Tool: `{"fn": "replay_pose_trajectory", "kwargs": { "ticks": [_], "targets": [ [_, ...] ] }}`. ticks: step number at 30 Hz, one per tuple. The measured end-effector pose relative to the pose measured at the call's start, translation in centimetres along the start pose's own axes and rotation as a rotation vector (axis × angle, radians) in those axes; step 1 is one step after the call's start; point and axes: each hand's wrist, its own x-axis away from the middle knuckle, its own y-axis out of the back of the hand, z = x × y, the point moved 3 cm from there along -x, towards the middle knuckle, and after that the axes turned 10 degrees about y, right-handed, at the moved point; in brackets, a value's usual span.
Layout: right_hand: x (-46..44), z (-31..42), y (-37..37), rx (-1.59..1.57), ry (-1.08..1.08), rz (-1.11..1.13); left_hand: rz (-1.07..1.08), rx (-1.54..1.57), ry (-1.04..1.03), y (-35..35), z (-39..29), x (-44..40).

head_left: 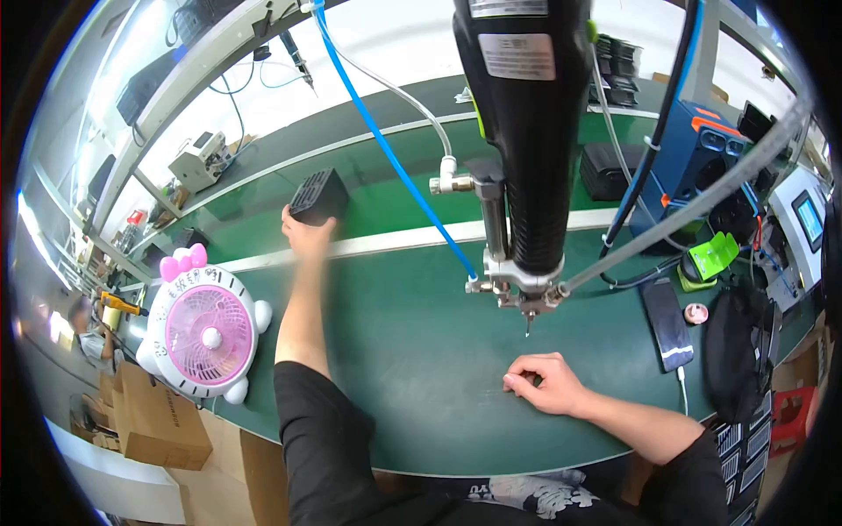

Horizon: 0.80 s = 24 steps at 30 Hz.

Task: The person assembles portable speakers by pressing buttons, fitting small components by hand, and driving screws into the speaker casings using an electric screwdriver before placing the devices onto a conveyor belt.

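Note:
Stretched far forward, my left hand (pixel 307 232) grips a black slotted box (pixel 320 195) at its near side, thumb and fingers on opposite sides. The box is on the green surface beyond the white rail. My right hand (pixel 545 384) rests on the green mat (pixel 412 351) with its fingers curled in; whatever they hold, if anything, is hidden. Above and beyond that hand hangs a black screwdriving tool (pixel 535 175), its thin bit (pixel 528 326) pointing down, apart from the fingers.
A pink and white fan (pixel 210 333) stands at the left. To the right are a phone (pixel 667 324) on a white cable, a small round tin (pixel 695 313) and a black bag (pixel 735 351). A blue hose (pixel 386 149) and a grey tube (pixel 693 206) cross above the bench.

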Motion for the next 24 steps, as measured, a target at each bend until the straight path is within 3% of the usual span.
{"fn": "replay_pose_trajectory", "kwargs": {
  "ticks": [1, 4, 5, 7, 9, 11, 13, 19, 24],
  "targets": [
    [0.4, 0.2, -0.1, -0.016, -0.003, -0.001, 0.053, 0.045, -0.057, 1.1, 0.2, 0.4],
    [0.6, 4.1, -0.3, 0.177, 0.646, 0.067, 0.150, 0.161, -0.259, 4.8, -0.4, 3.4],
    [0.6, 6.1, 0.1, 0.166, 0.642, 0.078, 0.177, 0.190, -0.311, 6.0, 0.0, 4.7],
    [0.5, 10.7, 1.3, 0.416, 0.966, -0.044, 0.304, 0.276, -0.335, 8.7, 0.1, 7.7],
    [-0.7, 13.9, 3.0, 0.591, 1.076, -0.240, 0.438, 0.442, -0.353, 11.5, -0.1, 11.8],
    [-2.8, 15.7, 5.1, 0.740, 1.071, -0.378, 0.538, 0.639, -0.278, 13.7, -0.1, 16.4],
    [-5.8, 17.2, 6.0, 0.796, 0.960, -0.551, 0.555, 0.499, -0.387, 15.2, 1.8, 19.5],
    [-11.1, 19.8, 7.0, 0.448, 0.682, -0.549, 0.633, 0.484, -0.350, 18.6, 3.1, 29.0],
    [-11.5, 22.1, 8.0, 0.387, 0.569, -0.536, 0.679, 0.447, -0.496, 20.7, 3.8, 32.7]
  ]
}}
